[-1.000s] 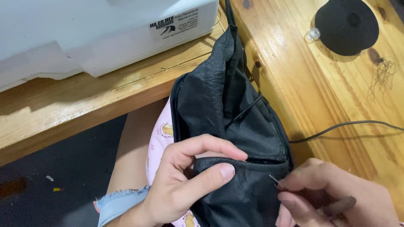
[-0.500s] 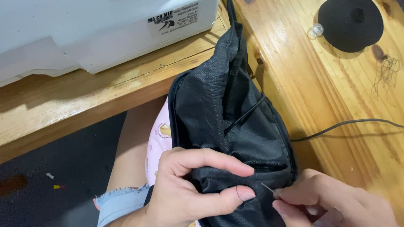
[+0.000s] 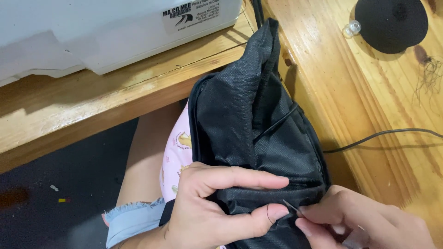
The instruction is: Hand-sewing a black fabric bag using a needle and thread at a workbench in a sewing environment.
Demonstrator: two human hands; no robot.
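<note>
A black non-woven fabric bag (image 3: 249,120) lies over my lap and against the wooden table edge. My left hand (image 3: 217,207) pinches a folded seam of the bag near its lower end, thumb and forefinger pressed on the fabric. My right hand (image 3: 364,221) comes in from the bottom right and holds a thin needle (image 3: 290,206) whose tip touches the seam beside my left thumb. A dark thread loops close to the thumb. A thin black cord runs across the bag's upper panel.
A white box (image 3: 106,32) with a printed label sits on the wooden bench at the top left. On the wooden table (image 3: 383,101) at right lie a black round pad (image 3: 392,20), small clear beads (image 3: 350,28), a thread tangle and a black cable (image 3: 387,136). Dark floor lies at left.
My left hand slid down and re-pinched the seam with the thumb nearer the needle. My right hand moved lower and right. The view shifted slightly.
</note>
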